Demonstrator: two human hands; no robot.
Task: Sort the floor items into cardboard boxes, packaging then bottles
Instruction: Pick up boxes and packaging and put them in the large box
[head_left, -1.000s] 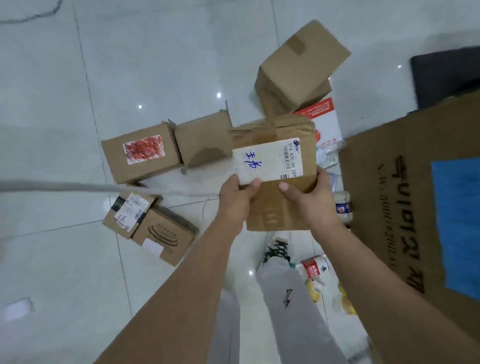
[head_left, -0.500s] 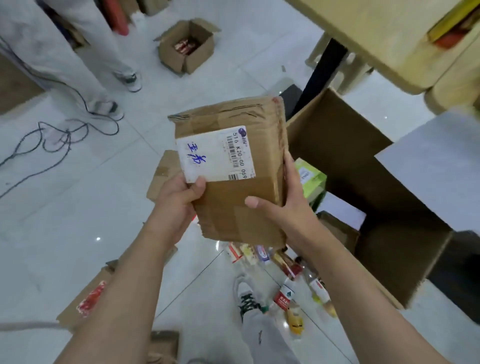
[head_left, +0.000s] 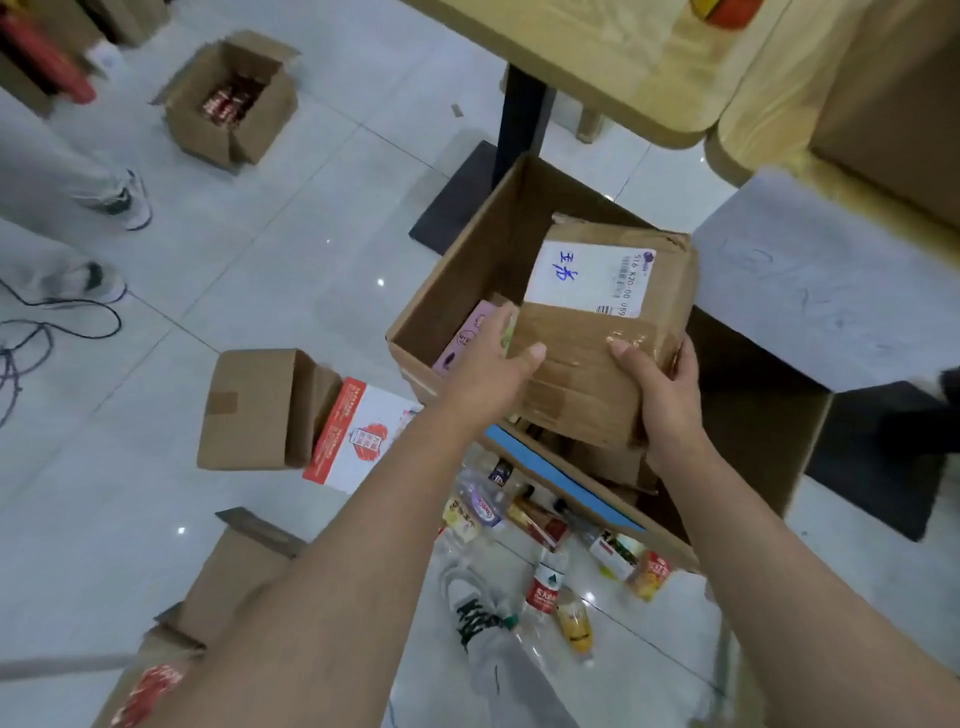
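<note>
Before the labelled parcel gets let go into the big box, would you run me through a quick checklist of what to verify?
1. Grip: left hand and right hand both clasp the labelled parcel: ok.
2. Parcel above the big cardboard box opening: ok.
3. Room inside: pink package and other cartons already there; remaining space: cannot tell.
4. Box flaps out of the way: ok.
5. Bottles on the floor, left for later: ok.
6. Parcel sealed underneath: cannot tell.

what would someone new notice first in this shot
Both hands, left and right, grip a taped parcel with a white label, held over a large open box at centre. Below it, bottles lie scattered on the tiles by a shoe.
</note>
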